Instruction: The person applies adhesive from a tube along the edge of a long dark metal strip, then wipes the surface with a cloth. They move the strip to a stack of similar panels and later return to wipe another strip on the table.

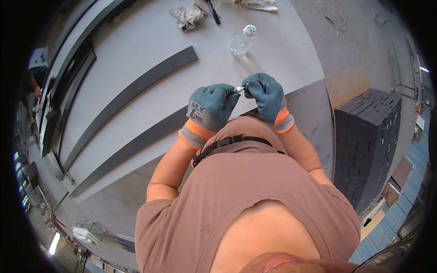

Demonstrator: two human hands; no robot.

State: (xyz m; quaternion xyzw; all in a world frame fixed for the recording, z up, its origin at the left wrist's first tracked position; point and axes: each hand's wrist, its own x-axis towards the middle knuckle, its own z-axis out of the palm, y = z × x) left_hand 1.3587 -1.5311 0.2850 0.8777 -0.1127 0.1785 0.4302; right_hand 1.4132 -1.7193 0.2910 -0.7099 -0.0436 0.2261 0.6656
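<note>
Both my hands wear blue-grey work gloves with orange cuffs and meet close in front of my waist, over the table's near edge. My left hand (211, 103) is closed around a slim pen-like thing (239, 89) whose white end shows between the hands. Pinched fingers of my right hand (265, 93) close on the other side, at a small dark piece by that white end. The gloves hide most of both pieces. Left of my hands, a long dark grey strip (136, 141) lies on the pale table (150, 45), with another dark strip (132, 88) beyond it.
A clear plastic bottle (242, 42) with a white cap stands past my hands. Farther back are a crumpled cloth (188, 18), a black marker (213, 12) and another cloth (260, 4). Dark panels (366, 141) are stacked at the right. Another person's arm (34, 86) shows at far left.
</note>
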